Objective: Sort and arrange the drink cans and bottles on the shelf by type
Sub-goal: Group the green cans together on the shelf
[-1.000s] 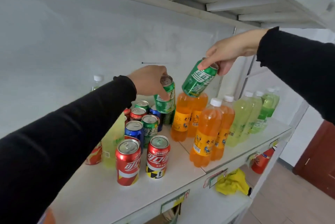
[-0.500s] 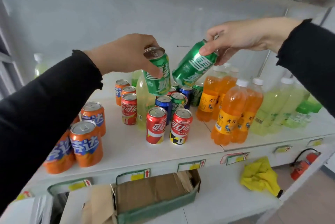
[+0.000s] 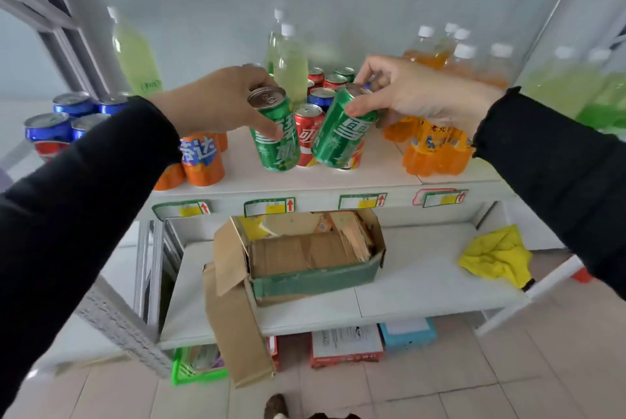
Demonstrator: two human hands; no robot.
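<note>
Since a moment ago I am holding both green cans lower, down near the shelf's front edge, and my view is now tilting down onto the lower shelf.

Nearest to me, on the lower shelf (image 3: 423, 286), one open cardboard box (image 3: 305, 259) is sitting beside one crumpled yellow cloth (image 3: 494, 254).

Above it, my left hand (image 3: 216, 103) is gripping one green can (image 3: 276, 134) near its top, thumb curled across the label and fingers wrapped behind the rim; the can is standing almost upright, its base just above the upper shelf (image 3: 372, 171). My right hand (image 3: 406, 93) is pinching a second green can (image 3: 342, 129) by its upper end, thumb on the front and fingers over the lid, and this can is leaning to the right. The two cans are hanging just beside each other, in front of the red cans (image 3: 306, 129).

To the left, two orange cans (image 3: 203, 161) are showing clearly, a third half hidden by my sleeve. Four blue cans (image 3: 72, 113) are standing further left. Behind my right hand, orange bottles (image 3: 437, 147) are clustering; I cannot count them surely. At the back, pale green bottles (image 3: 135, 56) are standing against the wall, three on the left side, the blurred ones on the right being uncountable.
</note>
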